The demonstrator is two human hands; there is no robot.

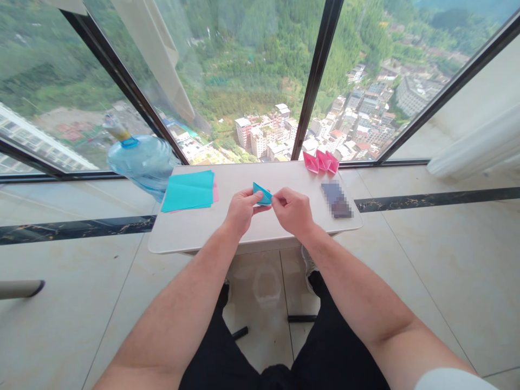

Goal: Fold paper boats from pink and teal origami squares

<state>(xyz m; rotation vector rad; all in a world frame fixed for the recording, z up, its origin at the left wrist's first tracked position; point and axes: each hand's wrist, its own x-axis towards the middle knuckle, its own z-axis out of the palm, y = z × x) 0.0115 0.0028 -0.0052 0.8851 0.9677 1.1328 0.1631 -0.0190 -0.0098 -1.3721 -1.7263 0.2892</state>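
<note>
Above the middle of the small white table (203, 233), a folded piece of blue paper (262, 192) is held between my two hands. My left hand (242, 208) grips its left side, thumb on top and fingers beneath. At the paper's right corner, my right hand (293, 210) pinches with thumb and curled fingers. A stack of blue paper sheets (187, 190) lies at the table's left, with a pink sheet (215, 190) showing from under it. Several folded pink paper pieces (320, 162) stand at the back right corner.
A phone, blurred out (336, 199), lies on the table's right side. Behind the table's left end stands a large clear blue water bottle (140, 157). Tall windows with black frames (317, 81) rise just beyond the table. My legs (333, 336) are below its front edge.
</note>
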